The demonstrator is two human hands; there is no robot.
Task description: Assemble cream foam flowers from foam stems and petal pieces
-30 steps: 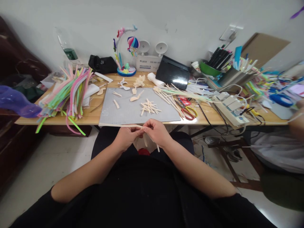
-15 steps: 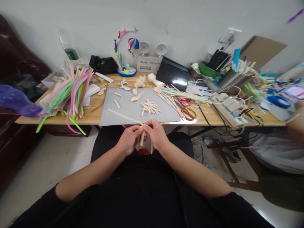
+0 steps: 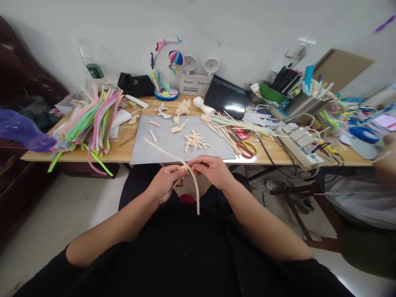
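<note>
The left hand (image 3: 167,181) pinches a long, thin, cream-coloured fuzzy strip (image 3: 197,196) near its bend, at the front edge of the wooden worktop (image 3: 261,155). The strip's far end reaches over the flat grey rectangular mat (image 3: 147,153) and its near end hangs down; the right hand (image 3: 213,171) has its fingertips at the bend, though whether they grip it I cannot tell.

Both forearms (image 3: 116,222), bare, slant inward from the near left and near right. The left hand (image 3: 168,180) is pinched, thumb pressed against bent index finger. Just to its right, the right hand (image 3: 212,170) arches palm-down, its fingers (image 3: 202,160) curled toward the left thumb.
</note>
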